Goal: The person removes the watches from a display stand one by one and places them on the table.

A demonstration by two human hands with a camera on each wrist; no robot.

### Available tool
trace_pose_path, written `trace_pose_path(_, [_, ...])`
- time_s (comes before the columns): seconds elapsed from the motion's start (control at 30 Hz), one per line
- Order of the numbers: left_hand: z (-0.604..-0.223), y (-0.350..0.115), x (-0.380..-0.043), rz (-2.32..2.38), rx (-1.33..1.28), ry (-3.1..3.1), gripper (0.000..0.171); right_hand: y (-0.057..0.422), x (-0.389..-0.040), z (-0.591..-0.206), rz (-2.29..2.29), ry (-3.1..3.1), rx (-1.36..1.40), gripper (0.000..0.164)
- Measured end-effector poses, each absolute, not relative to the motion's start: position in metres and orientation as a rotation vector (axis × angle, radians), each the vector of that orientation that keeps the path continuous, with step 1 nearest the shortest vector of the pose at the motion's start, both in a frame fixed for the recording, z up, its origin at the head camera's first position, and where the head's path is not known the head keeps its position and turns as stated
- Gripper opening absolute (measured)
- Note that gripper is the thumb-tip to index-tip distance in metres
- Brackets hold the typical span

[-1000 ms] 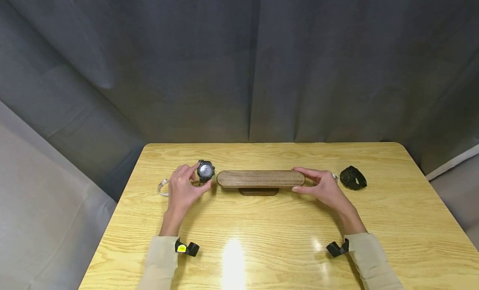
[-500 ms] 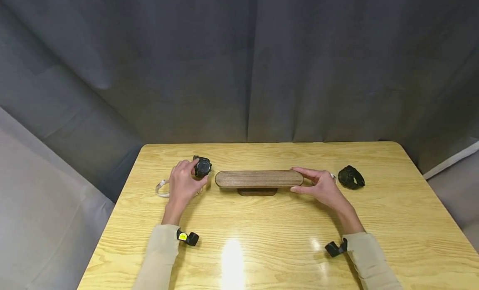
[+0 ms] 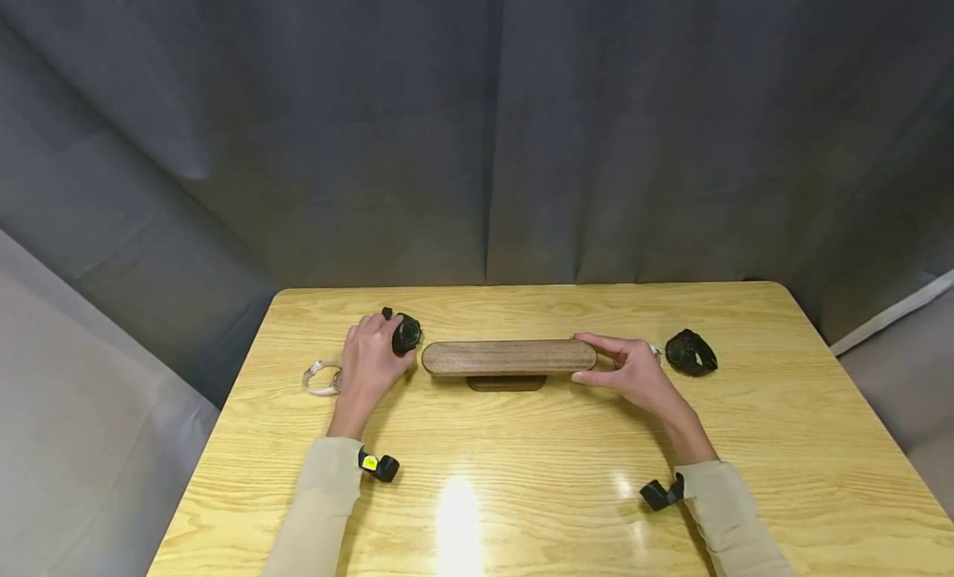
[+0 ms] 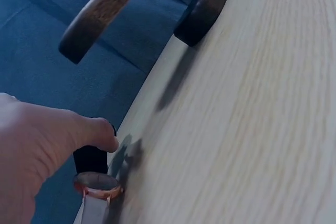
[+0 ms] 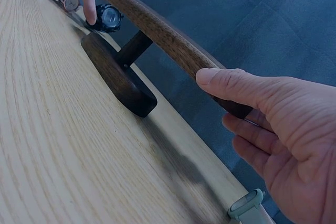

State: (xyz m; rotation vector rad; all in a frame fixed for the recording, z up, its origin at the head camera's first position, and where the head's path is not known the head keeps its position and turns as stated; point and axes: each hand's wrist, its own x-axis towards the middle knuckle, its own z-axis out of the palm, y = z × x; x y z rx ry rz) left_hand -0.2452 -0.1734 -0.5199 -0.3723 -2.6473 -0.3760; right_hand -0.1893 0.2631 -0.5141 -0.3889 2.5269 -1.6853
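Observation:
A black wristwatch [image 3: 407, 334] is pinched between the thumb and fingers of my left hand [image 3: 373, 358], just off the left end of a wooden watch stand [image 3: 510, 358]. In the right wrist view the black watch [image 5: 109, 18] shows its round face, next to the stand's base [image 5: 118, 80]. My right hand [image 3: 633, 370] grips the right end of the stand's bar, thumb on the near side [image 5: 294, 124]. Beside the left hand lies a watch with a pale strap [image 3: 322, 379]; its rose-gold case [image 4: 97, 184] appears in the left wrist view.
Right of the right hand lies another black watch [image 3: 690, 352]. A mint-green watch [image 5: 247, 204] sits close below that hand, mostly hidden in the head view. A dark curtain [image 3: 492, 146] hangs behind the table's [image 3: 537, 478] back edge.
My left hand has moved forward and turned, tilting the black watch's face away from the head camera. The pale-strapped watch's case is more exposed. The right hand keeps its grip on the stand.

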Motion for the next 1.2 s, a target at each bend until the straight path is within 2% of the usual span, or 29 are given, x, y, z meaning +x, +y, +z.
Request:
trace_pose_path(0.43, [-0.526,-0.167,-0.245,-0.253,-0.453,-2.682,0.065,0.26,-0.192,-0.514,-1.685,2.518,-0.414,0.064])
trace_pose_path(0.8, [-0.524,-0.162,-0.246,-0.391,-0.425,-2.73,0.069,0.264,-0.197,-0.517,-1.651,2.56,-0.41,0.067])
trace_pose_path(1.03, [-0.527,-0.159,-0.228,-0.605,-0.377,-2.584,0.057,0.258,-0.192,-0.517,-1.58,2.807,-0.472,0.071])
trace_pose_path(1.2, [-0.524,-0.146,-0.205,-0.865,-0.412,-2.351,0.058,0.253,-0.184,-0.513,-1.767,3.053,-0.713,0.067])
